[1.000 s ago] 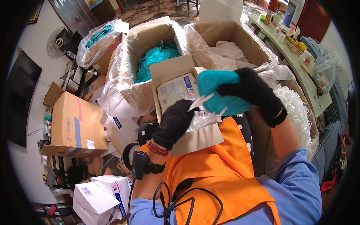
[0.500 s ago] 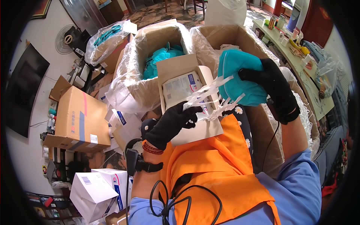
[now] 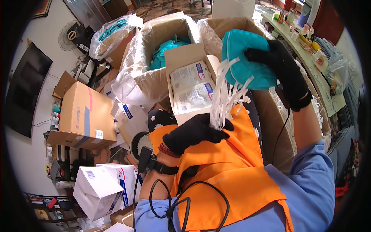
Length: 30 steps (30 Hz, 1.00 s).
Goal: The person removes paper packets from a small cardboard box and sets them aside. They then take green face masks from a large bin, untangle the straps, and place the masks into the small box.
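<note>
My right hand (image 3: 284, 71), in a black glove, grips a stack of teal face masks (image 3: 240, 60) at its right side, raised above my lap. From the stack's lower left edge hangs a bunch of white straps (image 3: 224, 92). My left hand (image 3: 195, 133), also gloved in black, is closed around the lower end of these straps below the masks. Just beyond the left hand stands an open small carton (image 3: 184, 55) with white printed packets (image 3: 193, 96) inside. Part of the carton's front is hidden behind my left hand and the straps.
A plastic-lined box (image 3: 133, 77) of teal masks stands ahead, another lined box (image 3: 228, 25) to its right. A brown carton (image 3: 92, 116) and white boxes (image 3: 96, 189) are on the left. A cluttered table (image 3: 336, 102) runs along the right. A black cable (image 3: 170, 216) lies over my lap.
My left hand has moved down and right, drawing the straps downward into a tighter bunch. The mask stack has risen slightly in my right hand. More of the packets in the carton shows.
</note>
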Each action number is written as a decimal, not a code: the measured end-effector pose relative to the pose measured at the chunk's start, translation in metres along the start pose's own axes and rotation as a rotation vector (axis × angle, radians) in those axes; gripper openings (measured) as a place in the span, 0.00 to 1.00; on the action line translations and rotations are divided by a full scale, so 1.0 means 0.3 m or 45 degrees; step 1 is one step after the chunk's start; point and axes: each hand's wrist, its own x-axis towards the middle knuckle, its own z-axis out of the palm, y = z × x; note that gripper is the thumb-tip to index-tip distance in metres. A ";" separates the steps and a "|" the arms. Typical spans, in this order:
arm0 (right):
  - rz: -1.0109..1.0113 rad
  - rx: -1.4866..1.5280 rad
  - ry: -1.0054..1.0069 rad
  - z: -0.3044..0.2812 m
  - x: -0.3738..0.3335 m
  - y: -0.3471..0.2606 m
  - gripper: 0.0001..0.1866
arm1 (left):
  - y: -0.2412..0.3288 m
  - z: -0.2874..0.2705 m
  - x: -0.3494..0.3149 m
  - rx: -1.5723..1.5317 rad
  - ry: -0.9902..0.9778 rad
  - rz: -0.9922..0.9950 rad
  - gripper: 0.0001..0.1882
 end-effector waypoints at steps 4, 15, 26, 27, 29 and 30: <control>-0.064 0.067 -0.036 0.021 0.005 -0.045 0.21 | -0.005 -0.009 -0.013 -0.121 0.052 0.013 0.25; -0.107 0.161 -0.004 0.019 -0.013 -0.042 0.23 | -0.019 -0.011 0.001 0.370 0.001 0.184 0.30; -0.192 0.168 0.075 -0.009 -0.015 -0.014 0.19 | 0.009 0.032 0.008 -0.298 0.082 -0.021 0.26; -0.159 0.190 0.074 -0.020 -0.019 -0.011 0.18 | 0.005 0.031 0.006 -0.232 0.107 0.002 0.25; -0.127 0.210 0.079 -0.044 -0.022 0.007 0.17 | -0.015 0.011 0.011 -0.255 0.128 -0.008 0.24; -0.111 0.209 0.058 -0.057 -0.017 0.023 0.17 | -0.022 0.005 0.012 -0.281 0.151 -0.018 0.22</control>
